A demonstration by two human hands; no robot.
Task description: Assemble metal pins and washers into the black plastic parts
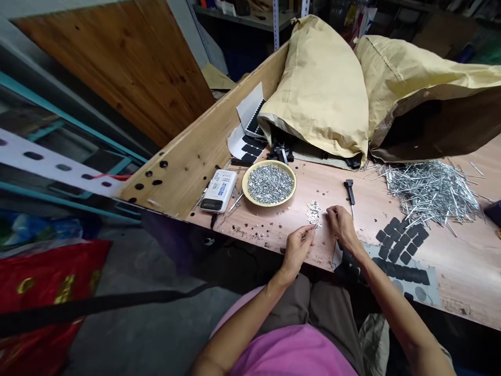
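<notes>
My left hand (298,246) rests at the near edge of the wooden table (462,261), fingers pinched together on something too small to make out. My right hand (341,223) lies just right of a small heap of silver washers (313,212), its fingers curled and touching the table beside the heap. A yellow bowl (269,183) full of small silver metal parts stands behind the heap. Loose washers are scattered on the table left of my left hand.
A large pile of thin metal pins (430,190) lies at the right. Black pads (399,245) sit on a sheet near my right forearm. A small black tool (349,190), a white box (218,190) and two tan sacks (324,89) are behind.
</notes>
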